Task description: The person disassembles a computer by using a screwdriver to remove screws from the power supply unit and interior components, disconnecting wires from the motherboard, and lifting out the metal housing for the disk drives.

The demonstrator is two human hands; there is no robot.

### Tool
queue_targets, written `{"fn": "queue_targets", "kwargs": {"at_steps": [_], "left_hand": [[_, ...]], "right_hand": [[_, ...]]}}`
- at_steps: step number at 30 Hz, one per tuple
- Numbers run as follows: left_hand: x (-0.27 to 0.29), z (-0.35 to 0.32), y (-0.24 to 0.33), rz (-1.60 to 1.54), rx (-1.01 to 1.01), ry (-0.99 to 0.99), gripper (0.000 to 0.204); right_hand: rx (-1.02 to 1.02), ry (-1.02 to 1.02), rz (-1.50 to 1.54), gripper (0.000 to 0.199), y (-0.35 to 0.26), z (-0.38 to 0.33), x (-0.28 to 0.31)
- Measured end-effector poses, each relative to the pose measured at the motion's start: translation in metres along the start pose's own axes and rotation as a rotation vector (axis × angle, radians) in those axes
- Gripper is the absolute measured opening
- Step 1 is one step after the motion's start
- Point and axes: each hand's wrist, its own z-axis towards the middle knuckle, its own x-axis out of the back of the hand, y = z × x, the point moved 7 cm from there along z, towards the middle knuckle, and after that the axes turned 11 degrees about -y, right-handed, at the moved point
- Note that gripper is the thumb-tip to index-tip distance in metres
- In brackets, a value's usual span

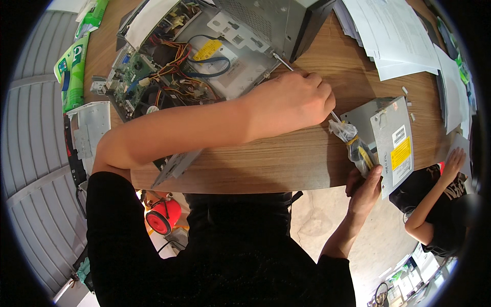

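My left hand (307,97) reaches across with its fingers closed around a thin metal shaft. The shaft's far end (283,62) meets the edge of an opened computer case (250,84), and its other end comes out toward my right hand (365,192). That hand is closed on a black and yellow handle (362,153) wrapped in clear plastic. Shaft and handle look like one long screwdriver, though my left hand hides the middle. Beside the handle stands a grey metal drive (384,120) with white and yellow labels.
Inside the case are bundled cables (176,61) and a green circuit board (134,69). Paper stacks (394,36) lie at the far right. Green packets (76,66) and a metal part (92,123) are at left. Another person's hand (453,161) rests at the right.
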Motion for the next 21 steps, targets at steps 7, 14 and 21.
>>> {"fn": "queue_targets", "kwargs": {"at_steps": [7,14,21], "left_hand": [[-0.006,0.001,0.001,0.011,0.03,-0.071,0.018],[-0.001,-0.002,0.001,-0.005,0.019,0.02,0.021],[-0.004,-0.001,-0.003,-0.04,0.056,-0.117,0.019]], "right_hand": [[0.174,0.025,0.115,0.061,-0.022,-0.008,-0.013],[-0.096,0.002,0.031,0.063,-0.012,-0.007,0.001],[0.309,-0.036,0.109,0.05,-0.021,-0.007,-0.011]]}}
